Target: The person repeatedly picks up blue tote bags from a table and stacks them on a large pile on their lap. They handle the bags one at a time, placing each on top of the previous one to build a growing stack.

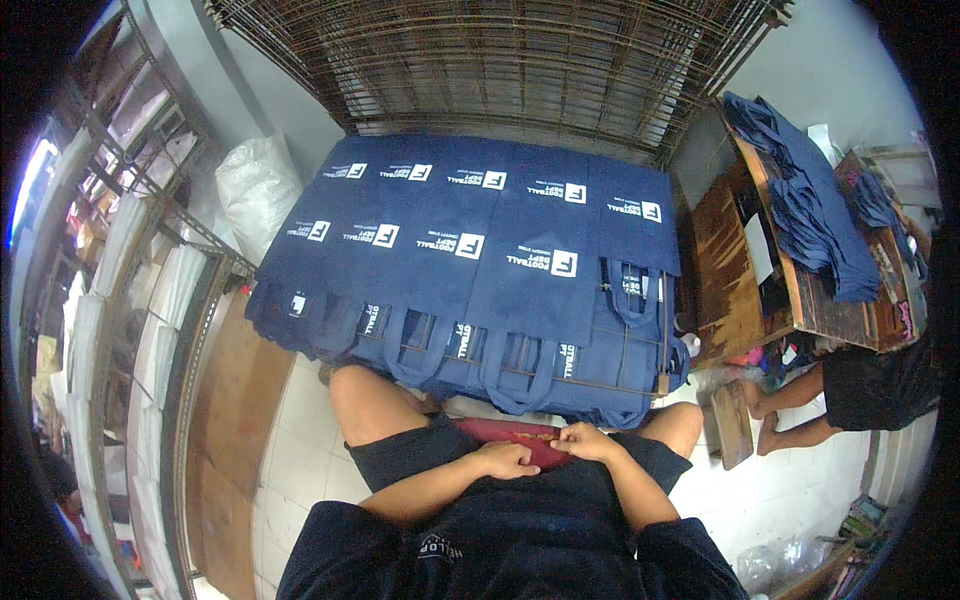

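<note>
My left hand [507,460] is closed, its fingers curled in above my lap. My right hand [585,442] is closed as well, with thumb and fingers pressed together; whatever either may hold is hidden or too small to make out. Both are at a dark red padded seat [490,429] between my thighs, which has a worn, yellowish strip near the right hand. Just beyond my knees, navy tote bags [430,210] with white print lie overlapping in rows on a wire rack. Loop handles [541,388] hang along their near edge.
Rusty wire racks [500,60] are stacked behind the bags. To the right, a wooden table [720,275] carries a pile of navy fabric [815,235], and another person's legs [795,395] show beside a small wooden stool [728,430]. Metal shelving [200,330] and a white sack [255,190] stand left.
</note>
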`<action>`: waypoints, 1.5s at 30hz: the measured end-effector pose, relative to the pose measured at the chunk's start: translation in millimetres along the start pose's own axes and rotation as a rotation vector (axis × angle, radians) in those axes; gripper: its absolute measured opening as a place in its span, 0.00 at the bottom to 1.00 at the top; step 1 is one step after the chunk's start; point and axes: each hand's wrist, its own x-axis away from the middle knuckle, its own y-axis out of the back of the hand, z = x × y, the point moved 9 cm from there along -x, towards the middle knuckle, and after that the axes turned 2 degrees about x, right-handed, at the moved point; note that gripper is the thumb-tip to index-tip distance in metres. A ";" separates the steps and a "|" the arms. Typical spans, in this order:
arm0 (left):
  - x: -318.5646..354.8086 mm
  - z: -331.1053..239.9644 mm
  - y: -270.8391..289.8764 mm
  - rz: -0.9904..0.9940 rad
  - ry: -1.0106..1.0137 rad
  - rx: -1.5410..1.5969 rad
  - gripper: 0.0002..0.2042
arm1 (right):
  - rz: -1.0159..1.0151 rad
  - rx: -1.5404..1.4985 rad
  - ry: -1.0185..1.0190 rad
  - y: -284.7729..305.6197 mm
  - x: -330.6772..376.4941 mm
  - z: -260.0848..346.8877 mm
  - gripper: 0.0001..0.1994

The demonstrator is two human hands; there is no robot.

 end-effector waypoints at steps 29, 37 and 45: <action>-4.3 4.6 -1.9 0.032 0.005 -0.020 0.26 | 0.043 -0.025 -0.050 2.5 -3.3 -2.4 0.27; -5.1 2.7 -1.1 0.020 0.010 -0.007 0.25 | 0.028 0.009 -0.036 2.6 -4.3 -3.6 0.26; -4.3 0.2 0.3 0.028 0.004 -0.032 0.25 | 0.035 -0.005 -0.037 2.8 -4.5 -3.6 0.24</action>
